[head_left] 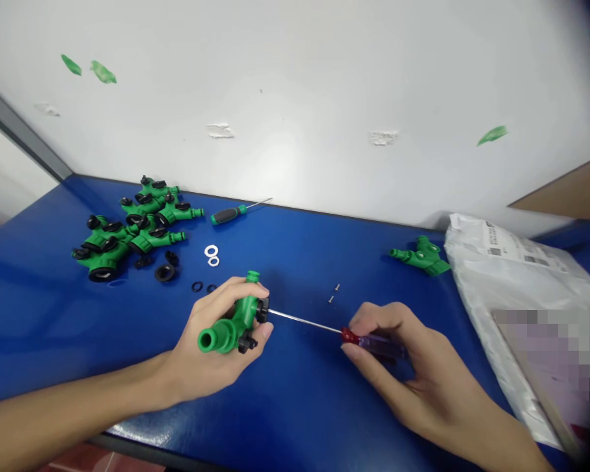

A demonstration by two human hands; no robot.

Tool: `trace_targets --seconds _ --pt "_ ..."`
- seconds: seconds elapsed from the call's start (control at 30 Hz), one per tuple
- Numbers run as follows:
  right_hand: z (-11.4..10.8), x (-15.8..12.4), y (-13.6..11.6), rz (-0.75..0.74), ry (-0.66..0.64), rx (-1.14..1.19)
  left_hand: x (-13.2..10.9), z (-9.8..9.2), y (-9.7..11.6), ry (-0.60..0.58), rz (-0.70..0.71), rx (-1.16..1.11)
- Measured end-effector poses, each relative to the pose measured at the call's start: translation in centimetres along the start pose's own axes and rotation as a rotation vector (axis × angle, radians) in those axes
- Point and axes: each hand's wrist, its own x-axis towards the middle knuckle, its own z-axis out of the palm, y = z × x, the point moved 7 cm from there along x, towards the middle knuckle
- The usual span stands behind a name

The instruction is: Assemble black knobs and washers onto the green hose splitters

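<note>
My left hand (211, 351) is closed round a green plastic hose connector (230, 326) with black knobs, held just above the blue table (299, 406). My right hand (408, 367) grips the red-and-purple handle of a screwdriver (368, 341). Its thin metal shaft (302, 320) runs left, and the tip sits at a black knob on the connector. Two small screws (334, 293) lie on the table just beyond the shaft.
A pile of green connectors (132, 229) with loose black rings and two white washers (212, 255) lies at the back left. A green-and-black screwdriver (233, 213) rests by the wall. Another green connector (421, 255) sits beside a white plastic bag (511, 275) at the right.
</note>
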Motion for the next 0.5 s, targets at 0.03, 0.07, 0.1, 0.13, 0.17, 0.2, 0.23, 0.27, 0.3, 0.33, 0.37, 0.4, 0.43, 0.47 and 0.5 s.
trace_targets --seconds 0.03,0.07,0.1,0.13,0.17,0.2,0.23,0.27,0.3,0.33,0.37,0.4,0.43,0.47,0.5 --pt "-0.09 -0.02 -0.10 -0.026 0.023 0.016 -0.02 0.05 -0.02 -0.008 -0.006 -0.001" --pt "-0.22 -0.03 -0.23 -0.057 0.053 0.023 -0.04 0.09 -0.04 -0.014 -0.011 -0.001" --pt "-0.38 -0.04 -0.33 -0.079 0.089 0.018 -0.05 0.11 -0.08 -0.019 -0.017 -0.002" --pt "-0.51 -0.05 -0.39 -0.092 0.120 0.003 -0.06 0.12 -0.11 -0.023 -0.019 -0.003" --pt "-0.59 -0.06 -0.44 -0.095 0.142 -0.021 -0.06 0.12 -0.11 -0.027 -0.016 -0.005" --pt "-0.62 -0.06 -0.49 -0.091 0.155 -0.048 -0.05 0.12 -0.12 -0.029 -0.013 -0.006" --pt "-0.64 -0.07 -0.54 -0.083 0.164 -0.077 -0.04 0.11 -0.13 -0.031 -0.009 -0.008" --pt "-0.63 -0.06 -0.61 -0.075 0.167 -0.108 -0.03 0.11 -0.16 -0.032 -0.005 -0.010" --pt "-0.60 -0.05 -0.69 -0.068 0.164 -0.136 -0.02 0.11 -0.21 -0.033 -0.005 -0.012" --pt "-0.56 -0.03 -0.79 -0.065 0.157 -0.156 -0.01 0.13 -0.30 -0.036 -0.008 -0.014" --pt "-0.49 -0.01 -0.86 -0.063 0.148 -0.167 0.00 0.15 -0.39 -0.037 -0.014 -0.018" --pt "-0.41 0.01 -0.87 -0.057 0.138 -0.172 0.01 0.19 -0.48 -0.040 -0.021 -0.023" --pt "-0.30 0.02 -0.84 -0.049 0.123 -0.167 0.03 0.23 -0.57 -0.041 -0.030 -0.032" --pt "-0.16 0.02 -0.76 -0.040 0.105 -0.154 0.06 0.26 -0.65 -0.040 -0.043 -0.046" --pt "0.00 0.00 -0.67 -0.033 0.085 -0.138 0.11 0.29 -0.70 -0.038 -0.057 -0.068"
